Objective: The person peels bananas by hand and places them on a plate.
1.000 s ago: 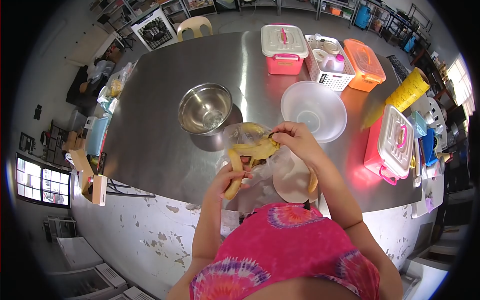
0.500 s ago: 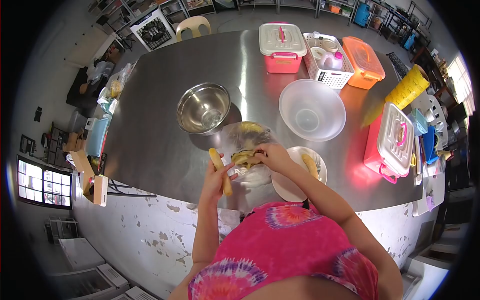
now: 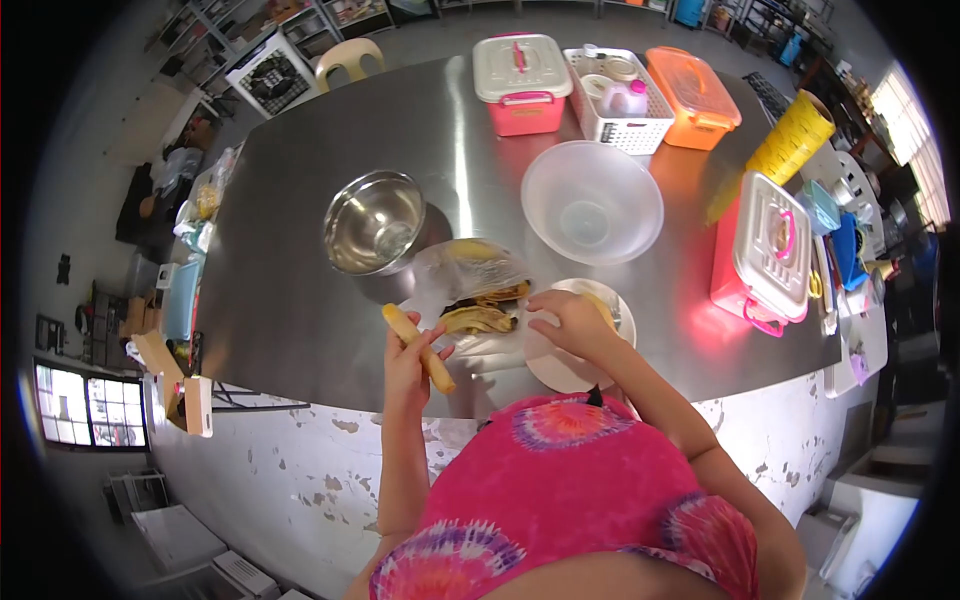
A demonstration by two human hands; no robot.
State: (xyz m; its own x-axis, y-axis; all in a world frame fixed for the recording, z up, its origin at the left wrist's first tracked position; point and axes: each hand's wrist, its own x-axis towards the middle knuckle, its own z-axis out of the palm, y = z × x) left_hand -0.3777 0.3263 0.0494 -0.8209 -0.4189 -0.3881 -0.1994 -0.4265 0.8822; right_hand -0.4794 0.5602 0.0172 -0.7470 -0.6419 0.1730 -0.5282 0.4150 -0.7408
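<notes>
A left hand (image 3: pixel 406 366) grips a peeled yellow banana (image 3: pixel 419 349) beside discarded brown-yellow peels (image 3: pixel 478 319) on a shiny steel table (image 3: pixel 290 270).

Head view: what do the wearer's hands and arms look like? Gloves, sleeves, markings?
Left hand and right hand: bare, no gloves. No ring, watch or bracelet that I can make out at this size. Forearms uncovered, no sleeves or cables on them. Top: bright pink tie-dye, with purple, white and orange bursts.
</notes>
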